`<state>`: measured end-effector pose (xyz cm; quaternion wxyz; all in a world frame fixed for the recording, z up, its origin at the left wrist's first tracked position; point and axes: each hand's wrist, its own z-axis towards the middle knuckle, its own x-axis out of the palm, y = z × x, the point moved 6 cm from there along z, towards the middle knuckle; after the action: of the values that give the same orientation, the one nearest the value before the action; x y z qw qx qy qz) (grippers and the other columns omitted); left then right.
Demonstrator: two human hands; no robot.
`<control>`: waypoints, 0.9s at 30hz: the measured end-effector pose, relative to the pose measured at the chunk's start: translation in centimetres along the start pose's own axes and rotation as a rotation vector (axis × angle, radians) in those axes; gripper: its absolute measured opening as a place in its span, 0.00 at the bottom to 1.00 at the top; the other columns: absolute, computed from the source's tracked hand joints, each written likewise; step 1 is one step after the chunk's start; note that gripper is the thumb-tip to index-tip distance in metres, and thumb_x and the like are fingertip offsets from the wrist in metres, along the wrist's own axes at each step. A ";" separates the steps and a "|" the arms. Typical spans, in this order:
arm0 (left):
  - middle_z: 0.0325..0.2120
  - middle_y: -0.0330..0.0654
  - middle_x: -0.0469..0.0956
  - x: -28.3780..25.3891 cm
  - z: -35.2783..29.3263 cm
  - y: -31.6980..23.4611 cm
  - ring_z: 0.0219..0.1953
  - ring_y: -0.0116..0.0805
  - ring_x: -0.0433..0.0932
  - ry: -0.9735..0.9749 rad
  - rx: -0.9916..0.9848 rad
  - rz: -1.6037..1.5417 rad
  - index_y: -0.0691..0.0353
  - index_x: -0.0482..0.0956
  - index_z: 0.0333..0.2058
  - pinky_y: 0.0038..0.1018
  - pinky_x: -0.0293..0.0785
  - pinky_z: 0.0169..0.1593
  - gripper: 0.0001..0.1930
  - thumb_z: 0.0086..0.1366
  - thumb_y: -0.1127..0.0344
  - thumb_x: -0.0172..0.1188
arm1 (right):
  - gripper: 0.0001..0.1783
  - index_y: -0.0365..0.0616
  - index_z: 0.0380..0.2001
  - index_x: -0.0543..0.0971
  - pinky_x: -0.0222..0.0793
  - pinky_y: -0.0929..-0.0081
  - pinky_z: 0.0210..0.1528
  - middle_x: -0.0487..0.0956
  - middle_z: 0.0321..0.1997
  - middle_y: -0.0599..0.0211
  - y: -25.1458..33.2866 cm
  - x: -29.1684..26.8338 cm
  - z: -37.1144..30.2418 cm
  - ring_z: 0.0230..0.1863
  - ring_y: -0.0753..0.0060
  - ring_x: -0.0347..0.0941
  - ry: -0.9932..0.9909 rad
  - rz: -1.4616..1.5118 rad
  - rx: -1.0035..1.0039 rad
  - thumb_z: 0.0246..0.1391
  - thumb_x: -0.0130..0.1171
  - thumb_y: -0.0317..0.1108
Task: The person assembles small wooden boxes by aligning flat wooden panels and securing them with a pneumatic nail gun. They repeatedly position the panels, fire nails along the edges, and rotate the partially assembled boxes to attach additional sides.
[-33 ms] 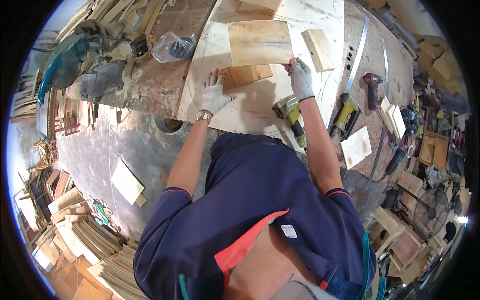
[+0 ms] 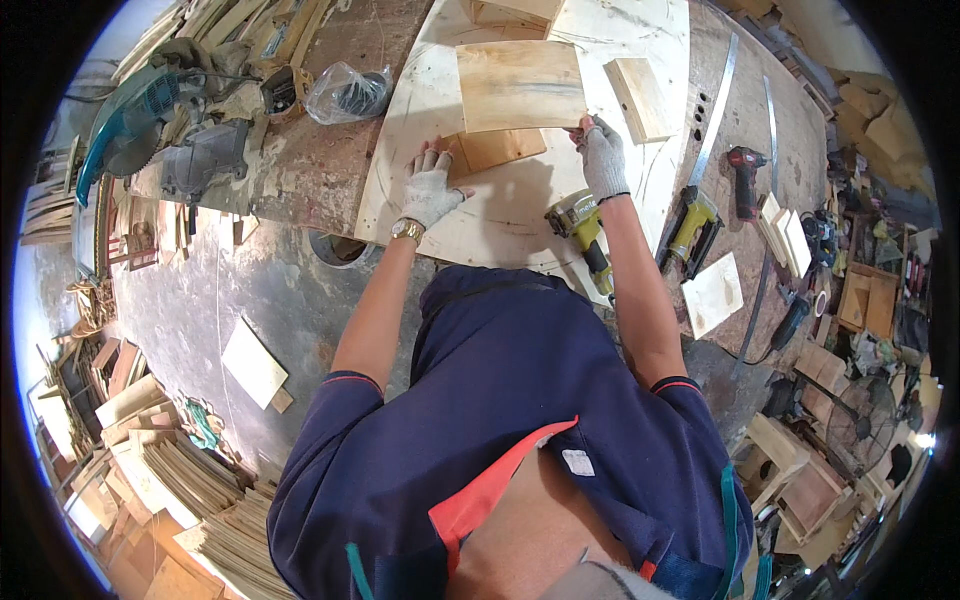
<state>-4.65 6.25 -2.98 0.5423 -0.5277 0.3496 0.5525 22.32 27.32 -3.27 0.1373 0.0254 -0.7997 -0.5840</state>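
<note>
My right hand, in a pale knit glove with bare fingertips, pinches the lower right corner of a wide wooden board. My left hand, gloved the same way, rests on the white work board with its fingers stretched out and thumb apart. Its fingertips are at the left end of a smaller wood piece, which the wide board partly covers. To the right lies a thick wood block. A yellow-green nail gun lies beside my right wrist, partly behind the forearm.
Farther right are a second nail gun, a red and black cordless drill, a metal straightedge and thin wood pieces. On the left stand a teal circular-blade saw and a plastic bag with dark contents. Another wooden piece sits at the far edge.
</note>
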 end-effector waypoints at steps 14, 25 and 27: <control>0.46 0.44 0.89 2.0 5.5 4.7 0.44 0.35 0.89 0.001 -0.253 -1.043 0.66 0.82 0.60 0.35 0.88 0.42 0.21 0.69 0.79 0.63 | 0.20 0.33 0.59 0.82 0.70 0.81 0.42 0.81 0.38 0.74 3.2 1.3 0.8 0.37 0.82 0.73 0.046 -0.122 -0.050 0.76 0.59 0.39; 0.48 0.42 0.86 3.9 3.8 1.0 0.45 0.26 0.83 0.032 -0.270 -1.259 0.71 0.81 0.55 0.30 0.86 0.51 0.14 0.78 0.68 0.64 | 0.23 0.28 0.62 0.81 0.71 0.76 0.60 0.86 0.50 0.66 4.3 2.2 -0.6 0.53 0.76 0.77 0.071 -0.262 -0.083 0.74 0.60 0.37; 0.47 0.40 0.86 3.4 3.4 0.8 0.44 0.24 0.82 0.014 -0.269 -1.254 0.70 0.82 0.55 0.28 0.83 0.52 0.15 0.77 0.66 0.66 | 0.23 0.28 0.62 0.80 0.70 0.77 0.61 0.86 0.50 0.65 3.6 2.4 -0.6 0.53 0.77 0.77 0.071 -0.268 -0.081 0.74 0.60 0.37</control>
<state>-5.65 10.14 -5.74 0.6891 -0.6990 -0.0944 0.1663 20.58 27.42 0.79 0.0871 0.1468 -0.7595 -0.6277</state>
